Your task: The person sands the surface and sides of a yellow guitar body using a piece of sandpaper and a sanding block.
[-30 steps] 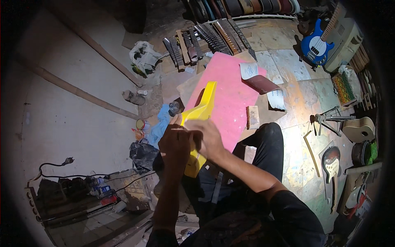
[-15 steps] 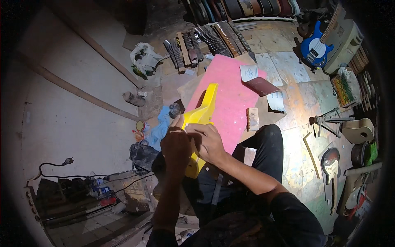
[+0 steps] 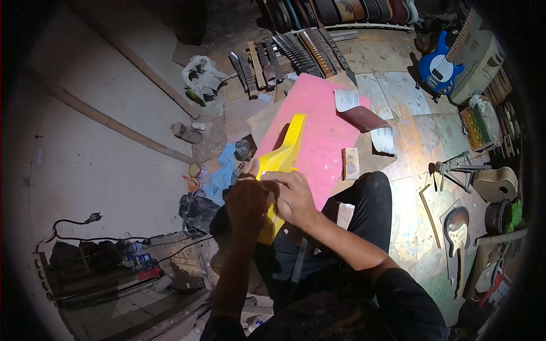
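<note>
A glossy yellow guitar body (image 3: 289, 143) stands on edge over my lap, its long curved horn pointing away from me above a pink sheet (image 3: 324, 108). My left hand (image 3: 245, 196) is closed round its left side, fingers partly in shadow. On the near middle of the body presses my right hand (image 3: 293, 196), its fingers curled and pinched together. Whatever lies under those fingertips is hidden. The lower end of the guitar body shows between my forearms, close to my dark trousers.
On the pink sheet's right side lie curled sandpaper (image 3: 367, 118) and a pale block with a brown ridged edge (image 3: 351, 163). Blue cloth (image 3: 223, 173) and a clear bottle (image 3: 243, 149) are at left. Guitar necks (image 3: 301, 54) lie beyond; a blue bass (image 3: 439, 68) stands far right.
My right hand has shifted very slightly right along the yellow guitar body. The guitar body tilts a little differently, and the whole view has moved slightly. Both hands keep their grip.
</note>
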Action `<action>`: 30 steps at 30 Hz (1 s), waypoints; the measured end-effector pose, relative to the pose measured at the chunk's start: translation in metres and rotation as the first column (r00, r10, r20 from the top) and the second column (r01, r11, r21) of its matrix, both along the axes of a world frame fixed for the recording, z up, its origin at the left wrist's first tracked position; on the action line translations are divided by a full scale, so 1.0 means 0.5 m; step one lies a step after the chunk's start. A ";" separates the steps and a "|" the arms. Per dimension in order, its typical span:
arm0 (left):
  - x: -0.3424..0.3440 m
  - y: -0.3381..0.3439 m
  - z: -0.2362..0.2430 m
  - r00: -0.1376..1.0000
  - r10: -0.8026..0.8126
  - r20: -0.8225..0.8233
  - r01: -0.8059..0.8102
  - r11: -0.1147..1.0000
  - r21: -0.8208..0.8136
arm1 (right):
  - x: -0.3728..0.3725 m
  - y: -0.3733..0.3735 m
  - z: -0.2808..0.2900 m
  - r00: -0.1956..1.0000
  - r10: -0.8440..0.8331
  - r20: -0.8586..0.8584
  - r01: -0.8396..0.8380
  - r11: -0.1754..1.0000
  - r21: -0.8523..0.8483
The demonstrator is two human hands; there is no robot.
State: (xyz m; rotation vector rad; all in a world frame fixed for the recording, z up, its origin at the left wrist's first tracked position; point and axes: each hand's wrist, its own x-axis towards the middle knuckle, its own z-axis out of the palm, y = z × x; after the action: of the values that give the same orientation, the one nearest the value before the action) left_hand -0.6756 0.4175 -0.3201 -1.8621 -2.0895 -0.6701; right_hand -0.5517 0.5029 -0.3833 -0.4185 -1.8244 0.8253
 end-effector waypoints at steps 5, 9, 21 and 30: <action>-0.007 -0.008 -0.021 0.999 0.004 -0.037 -0.006 0.998 -0.065 | -0.001 0.007 -0.001 0.999 0.005 0.049 -0.004 1.000 -0.017; 0.001 -0.005 -0.014 0.999 -0.036 -0.024 0.037 0.998 0.044 | 0.006 0.036 -0.009 0.999 -0.006 0.045 0.008 0.999 -0.041; 0.021 0.003 0.003 0.999 0.030 0.028 -0.029 0.999 -0.043 | 0.017 0.003 -0.004 0.999 -0.006 0.038 0.006 1.000 0.014; 0.028 0.020 0.026 0.995 -0.095 -0.020 0.096 0.991 0.092 | 0.025 0.018 -0.014 0.998 0.030 0.047 -0.033 0.998 0.060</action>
State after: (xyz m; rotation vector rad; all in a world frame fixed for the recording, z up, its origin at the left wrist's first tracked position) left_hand -0.6616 0.4274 -0.3070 -1.9190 -1.9354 -0.7590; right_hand -0.5392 0.5117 -0.3904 -0.3733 -1.8979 0.7849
